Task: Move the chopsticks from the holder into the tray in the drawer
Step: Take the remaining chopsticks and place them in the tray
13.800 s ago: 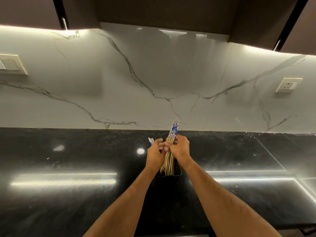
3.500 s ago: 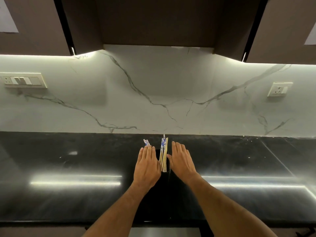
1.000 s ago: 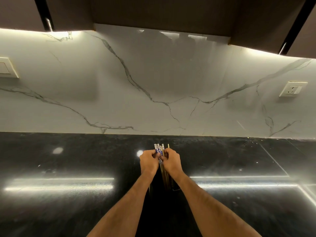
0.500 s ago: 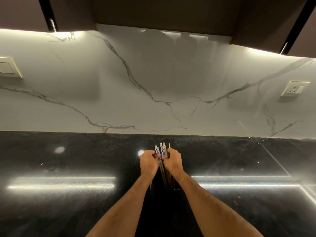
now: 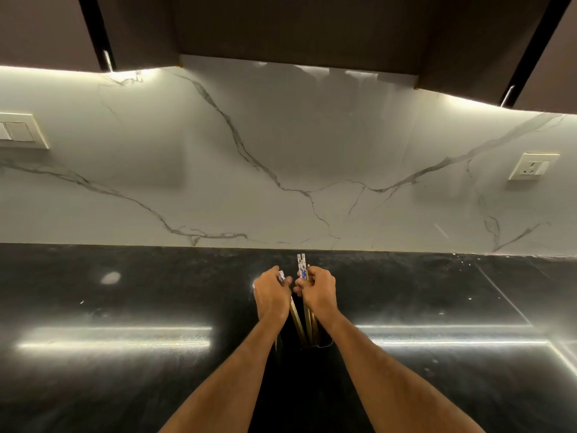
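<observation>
Both hands work over a dark holder (image 5: 309, 342) that stands on the black counter (image 5: 125, 307), about midway along it and nearer the back edge than the front. The holder is nearly lost against the dark stone; only a thin glint of its rim shows below the wrists.

The left hand (image 5: 271, 296) has its fingers curled round one or two chopsticks (image 5: 295, 320), whose patterned blue-and-white top peeks out just above its fingertips. The shaft slants down and to the right from under the palm into the holder.

The right hand (image 5: 318, 290) grips a small bunch of chopsticks (image 5: 301, 266), fingers and thumb wrapped round them. Their blue-and-white tops stand higher than the knuckles, upright, with a plain bamboo tip just beside them. Below the hand the pale shafts run straight down into the holder.

The two hands sit close together, thumbs almost meeting, with a narrow gap between the two groups of sticks. Both forearms reach in from the near edge of the counter.

Behind the counter rises a white marble backsplash (image 5: 281, 157) with grey veins. A switch plate (image 5: 18, 131) sits on it at the far left, and a wall socket (image 5: 533, 166) at the right. Dark upper cabinets (image 5: 296, 26) hang above, with strip light glowing beneath them and reflecting in long bright bands on the counter.
</observation>
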Demonstrator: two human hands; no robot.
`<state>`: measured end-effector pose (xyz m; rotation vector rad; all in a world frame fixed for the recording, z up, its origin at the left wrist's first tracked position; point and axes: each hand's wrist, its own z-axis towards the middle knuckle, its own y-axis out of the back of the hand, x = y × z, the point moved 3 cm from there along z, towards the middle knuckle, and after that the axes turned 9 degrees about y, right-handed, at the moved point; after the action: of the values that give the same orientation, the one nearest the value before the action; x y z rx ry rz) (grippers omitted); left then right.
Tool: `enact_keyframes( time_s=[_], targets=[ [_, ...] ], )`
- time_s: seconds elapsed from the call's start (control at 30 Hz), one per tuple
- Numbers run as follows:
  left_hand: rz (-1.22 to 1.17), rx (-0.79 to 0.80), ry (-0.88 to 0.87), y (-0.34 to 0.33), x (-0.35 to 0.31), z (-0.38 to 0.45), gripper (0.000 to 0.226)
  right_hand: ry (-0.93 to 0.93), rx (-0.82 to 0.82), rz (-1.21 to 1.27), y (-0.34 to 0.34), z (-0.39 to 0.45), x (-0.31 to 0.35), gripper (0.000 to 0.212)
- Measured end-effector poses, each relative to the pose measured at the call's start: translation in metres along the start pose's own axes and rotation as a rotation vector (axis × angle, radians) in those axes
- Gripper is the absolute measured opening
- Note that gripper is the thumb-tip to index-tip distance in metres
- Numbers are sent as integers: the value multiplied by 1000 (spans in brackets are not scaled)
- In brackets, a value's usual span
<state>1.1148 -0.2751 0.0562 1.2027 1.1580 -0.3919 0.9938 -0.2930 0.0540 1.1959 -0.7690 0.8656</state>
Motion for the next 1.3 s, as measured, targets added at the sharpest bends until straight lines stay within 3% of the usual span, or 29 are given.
enact_keyframes(
  time_s=[0.1, 0.17, 0.37, 0.53, 0.8, 0.97, 1.03, 1.17, 1.3],
  targets=[
    [-23, -23, -17, 5, -9, -7, 40, 11, -6, 38, 7, 0, 10, 12],
    [-63, -20, -36, 8, -16, -12, 46, 22, -16, 50, 12, 0, 16, 12],
    [-132, 205, -117, 2, -27, -32, 15, 126, -95, -4, 30, -12, 30, 12],
    [-83, 364, -42, -12, -21, -44, 9, 147, -134, -19, 37, -21, 28, 19],
    [-123, 432, 12, -19, -28, -55, 20, 186, -170, 22, 51, -21, 42, 20],
    [-202, 475, -54, -4, -48, -64, 30, 238, -245, 170, 72, -15, 68, 18],
    [-272, 482, -101, 3, -61, -66, 28, 276, -260, 214, 80, -12, 83, 29],
    [-389, 422, -147, 20, -86, -73, 23, 399, -219, 269, 102, -5, 110, 78],
    [-453, 455, -128, 32, -100, -85, 22, 536, -111, 180, 127, -4, 132, 81]
  ],
)
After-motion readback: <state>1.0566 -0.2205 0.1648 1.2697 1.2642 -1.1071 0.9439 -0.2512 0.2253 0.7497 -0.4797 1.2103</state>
